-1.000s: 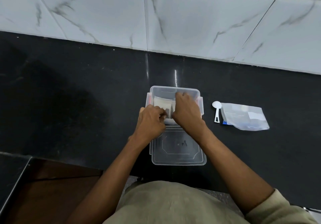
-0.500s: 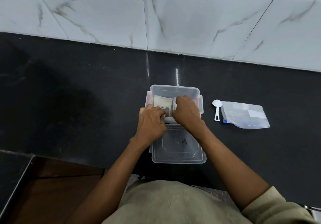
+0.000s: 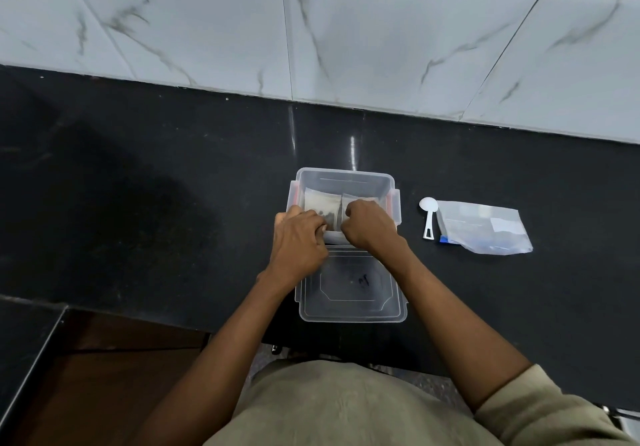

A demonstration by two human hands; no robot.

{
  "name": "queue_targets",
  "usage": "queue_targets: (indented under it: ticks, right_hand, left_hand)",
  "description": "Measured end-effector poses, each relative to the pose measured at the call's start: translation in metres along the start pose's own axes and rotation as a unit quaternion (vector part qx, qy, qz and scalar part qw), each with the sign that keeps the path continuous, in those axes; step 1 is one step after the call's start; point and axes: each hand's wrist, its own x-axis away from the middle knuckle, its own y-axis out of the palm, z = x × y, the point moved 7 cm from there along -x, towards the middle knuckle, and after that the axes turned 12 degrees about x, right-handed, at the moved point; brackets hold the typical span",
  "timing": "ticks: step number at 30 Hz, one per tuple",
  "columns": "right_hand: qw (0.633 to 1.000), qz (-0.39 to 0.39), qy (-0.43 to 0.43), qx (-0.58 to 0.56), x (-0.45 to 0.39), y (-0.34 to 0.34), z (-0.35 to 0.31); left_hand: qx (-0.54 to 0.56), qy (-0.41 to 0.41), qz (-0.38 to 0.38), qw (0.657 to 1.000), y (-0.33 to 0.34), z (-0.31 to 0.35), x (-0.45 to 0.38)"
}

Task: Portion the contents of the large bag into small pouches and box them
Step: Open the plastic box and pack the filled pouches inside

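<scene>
On the dark worktop (image 3: pixel 138 203) stands the clear box (image 3: pixel 343 177), its lid (image 3: pixel 349 289) lying flat just before it, nearer to the person. Two small pouches (image 3: pixel 320 205) stand upright inside, side by side across the box, directly ahead of both hands. The left hand (image 3: pixel 299 237) and the right hand (image 3: pixel 369 225) are equally near, fingers curled on the pouch edges; how tightly, I cannot tell. The pouches look pale, thin and soft. The large bag (image 3: pixel 485 227) lies flat, well apart on the right, beside the spoon (image 3: pixel 428 217)
</scene>
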Motion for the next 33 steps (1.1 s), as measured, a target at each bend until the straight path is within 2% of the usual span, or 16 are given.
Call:
queue_targets:
  ticks: [3, 5, 7, 8, 9, 11, 12, 14, 17, 21, 25, 28, 31, 33]
  right_hand:
    - [0.999, 0.043, -0.010, -0.018, 0.006, -0.006, -0.002]
    - [0.991, 0.119, -0.027, -0.057, 0.017, -0.015, -0.001]
    - [0.970, 0.218, -0.046, -0.100, 0.037, -0.024, 0.005]
    - [0.955, 0.272, -0.041, -0.114, 0.050, -0.027, 0.012]
    - [0.941, 0.315, -0.020, -0.126, 0.063, -0.028, 0.022]
    - [0.928, 0.340, 0.061, -0.142, 0.085, -0.021, 0.047]
    - [0.932, 0.318, 0.109, -0.138, 0.092, -0.012, 0.061]
    - [0.955, 0.217, 0.185, -0.082, 0.101, 0.011, 0.081]
    - [0.976, 0.061, 0.193, -0.081, 0.105, 0.048, 0.093]
    - [0.964, 0.031, 0.203, -0.171, 0.101, 0.064, 0.108]
    - [0.901, 0.010, 0.223, -0.373, 0.104, 0.059, 0.127]
    - [0.866, -0.015, 0.159, -0.474, 0.108, 0.034, 0.128]
    - [0.876, -0.058, 0.099, -0.469, 0.113, 0.001, 0.129]
    - [0.871, -0.080, 0.066, -0.481, 0.118, -0.019, 0.127]
  left_hand:
    - [0.023, 0.004, 0.014, 1.000, -0.001, 0.002, 0.003]
    - [0.078, -0.012, 0.106, 0.991, -0.009, 0.004, 0.016]
    - [0.116, -0.049, 0.239, 0.963, -0.019, 0.003, 0.041]
    - [0.124, -0.083, 0.278, 0.949, -0.020, 0.001, 0.054]
    - [0.126, -0.127, 0.288, 0.941, -0.017, -0.003, 0.064]
    - [0.110, -0.238, 0.216, 0.940, -0.002, -0.015, 0.077]
    - [0.097, -0.288, 0.162, 0.939, 0.007, -0.023, 0.084]
    - [0.070, -0.337, 0.077, 0.936, 0.020, -0.031, 0.095]
    - [0.072, -0.353, 0.026, 0.933, 0.028, -0.031, 0.099]
    - [0.150, -0.382, 0.043, 0.911, 0.022, -0.039, 0.096]
    - [0.155, -0.331, 0.070, 0.928, 0.002, -0.039, 0.097]
    - [0.164, -0.308, 0.097, 0.932, -0.016, -0.024, 0.101]
    - [0.227, -0.257, 0.133, 0.930, -0.035, 0.001, 0.102]
    - [0.280, -0.194, 0.156, 0.927, -0.053, 0.025, 0.101]
